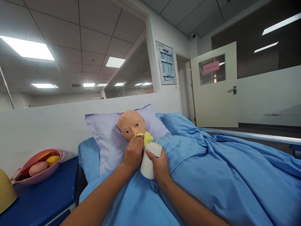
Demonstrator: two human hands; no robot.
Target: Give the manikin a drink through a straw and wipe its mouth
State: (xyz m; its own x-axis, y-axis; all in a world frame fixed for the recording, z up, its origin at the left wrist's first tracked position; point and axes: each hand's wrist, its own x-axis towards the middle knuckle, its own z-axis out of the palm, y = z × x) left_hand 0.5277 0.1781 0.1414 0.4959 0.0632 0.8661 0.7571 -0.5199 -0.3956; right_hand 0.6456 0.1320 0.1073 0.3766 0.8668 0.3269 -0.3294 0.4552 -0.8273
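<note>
A mannequin (131, 121) lies in the bed with its head on a lilac pillow (107, 138). My left hand (135, 152) is closed on a yellow cloth (147, 138) and presses it at the mannequin's mouth, which is hidden behind the cloth and fingers. Wrapped round a white cup (147, 168) is my right hand (161, 163), with its thumb near the rim. The cup is slightly tilted, just below the cloth, and a thin pale straw (157, 140) sticks out of its top.
Blue bedding (211, 175) covers the bed. To the left, a pink basket (44, 177) with several fruit-like things stands on a dark blue cabinet (54, 196), beside a yellow object (6, 191) cut off by the frame. A bed rail (254, 134) runs along the far right side.
</note>
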